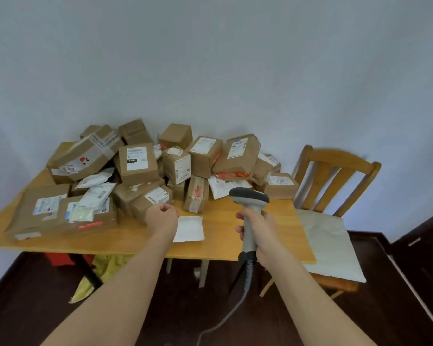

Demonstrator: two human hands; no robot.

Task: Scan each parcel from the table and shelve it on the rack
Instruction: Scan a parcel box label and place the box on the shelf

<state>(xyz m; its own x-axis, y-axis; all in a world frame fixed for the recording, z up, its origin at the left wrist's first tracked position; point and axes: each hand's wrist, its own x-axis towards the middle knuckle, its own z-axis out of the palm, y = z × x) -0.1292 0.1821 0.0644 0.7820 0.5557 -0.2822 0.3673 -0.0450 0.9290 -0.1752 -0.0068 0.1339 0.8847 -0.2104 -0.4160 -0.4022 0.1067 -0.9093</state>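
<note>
A heap of several brown cardboard parcels (138, 163) with white labels, plus a few white plastic mailers (98, 193), covers the back and left of the wooden table (223, 243). My right hand (260, 233) grips the handle of a grey barcode scanner (249, 198), its head pointing toward the pile and its cable trailing to the floor. My left hand (161, 217) hovers with fingers curled, holding nothing, just in front of a small labelled box (151, 199). A white sheet of paper (189, 228) lies flat between my hands. No rack is in view.
A wooden chair (335, 176) with a white cushion (328, 245) stands at the table's right end. Dark furniture (425, 236) fills the right edge. Yellow and red bags (103, 270) lie under the table on the dark floor.
</note>
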